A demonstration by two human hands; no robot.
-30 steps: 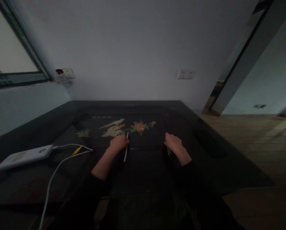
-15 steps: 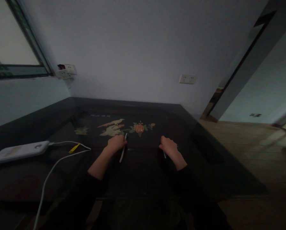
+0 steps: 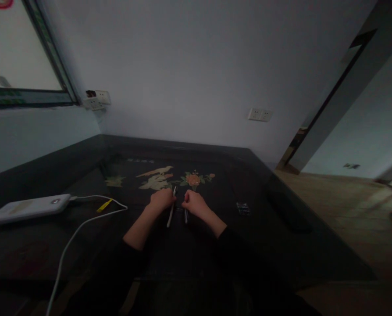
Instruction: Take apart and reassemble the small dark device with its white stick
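A smooth, pale wall [image 3: 169,66] fills the upper half of the frame. Below spreads a dark, glossy counter [image 3: 176,259], decorated near the centre with an orange flower [image 3: 193,179]. At far left lies a white, round-cornered slab [image 3: 30,208], a thin cable [image 3: 80,226] looping from it. A dim black oblong [image 3: 288,210] lies flat at right. At the centre, both hands are clenched, just beside each other: the left hand [image 3: 163,199] grips a slender, pale stick [image 3: 170,217] showing above and below the fist; the right hand [image 3: 196,203] holds a slim greyish rod [image 3: 186,216] poking out underneath. Right of them lies a small, shiny packet [image 3: 243,208]; a yellow tag [image 3: 104,205] sits by the cable.
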